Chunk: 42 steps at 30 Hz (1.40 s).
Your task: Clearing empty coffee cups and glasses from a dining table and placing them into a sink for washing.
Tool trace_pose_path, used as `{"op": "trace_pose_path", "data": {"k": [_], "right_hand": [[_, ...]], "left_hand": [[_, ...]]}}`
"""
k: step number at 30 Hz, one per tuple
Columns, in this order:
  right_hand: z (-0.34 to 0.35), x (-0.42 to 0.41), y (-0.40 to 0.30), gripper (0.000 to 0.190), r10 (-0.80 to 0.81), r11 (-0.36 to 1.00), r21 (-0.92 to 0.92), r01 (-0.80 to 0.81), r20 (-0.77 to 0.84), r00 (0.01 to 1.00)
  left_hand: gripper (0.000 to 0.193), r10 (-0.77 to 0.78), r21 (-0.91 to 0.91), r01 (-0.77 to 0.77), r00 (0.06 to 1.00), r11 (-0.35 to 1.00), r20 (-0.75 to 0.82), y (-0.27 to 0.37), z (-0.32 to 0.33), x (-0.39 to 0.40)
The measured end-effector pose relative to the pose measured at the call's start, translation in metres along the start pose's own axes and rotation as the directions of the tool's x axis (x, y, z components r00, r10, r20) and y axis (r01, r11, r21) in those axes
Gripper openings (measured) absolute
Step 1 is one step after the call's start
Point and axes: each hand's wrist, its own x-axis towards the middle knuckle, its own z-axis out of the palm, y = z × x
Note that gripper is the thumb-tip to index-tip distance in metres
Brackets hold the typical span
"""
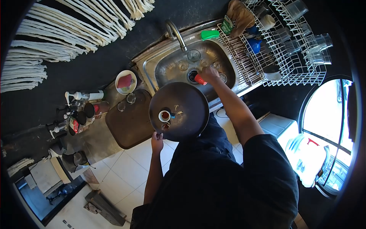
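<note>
My left hand [157,140] grips the lower left rim of a round brown serving tray [188,120]. On that tray stand a white cup [164,116] holding dark reddish liquid and a small glass [165,126] with similar liquid. A small crumpled scrap [179,111] lies beside them. Over the steel sink [168,77], my right hand [210,75] holds a red cup [200,80] tipped toward the drain [192,76]. Several clear glasses sit in the basin, among them a larger glass [194,55] near the faucet [176,34].
Left of the sink lie a rectangular brown tray [128,126] with two small glasses and a white bowl [126,88] with a reddish cloth or sponge. Pump bottles [85,96] line the wall. A wire dish rack [294,78] with glasses and a green sponge [210,35] are at the right.
</note>
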Motion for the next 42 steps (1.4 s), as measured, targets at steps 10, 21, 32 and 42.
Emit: {"op": "trace_pose_path", "data": {"k": [10, 21, 32, 42], "right_hand": [[0.104, -0.046, 0.078, 0.029, -0.062, 0.944, 0.308, 0.117, -0.183, 0.981], [0.140, -0.026, 0.088, 0.028, 0.205, 0.961, 0.187, -0.205, 0.020, 0.979], [0.041, -0.119, 0.017, 0.017, -0.157, 0.980, 0.083, 0.179, -0.224, 0.962], [0.103, -0.175, -0.124, 0.035, -0.519, 0.754, 0.460, 0.469, -0.020, 0.855]], "left_hand": [[0.028, -0.020, 0.059, 0.020, 1.000, 0.998, -0.008, -0.004, 0.003, 0.004], [0.034, -0.109, 0.100, 0.107, 0.994, 0.989, 0.011, -0.001, -0.002, 0.002], [0.025, -0.058, -0.030, 0.056, 0.996, 0.998, -0.067, -0.015, 0.010, -0.002], [0.027, -0.057, -0.069, 0.054, 0.998, 0.996, -0.034, 0.009, 0.011, -0.010]]}}
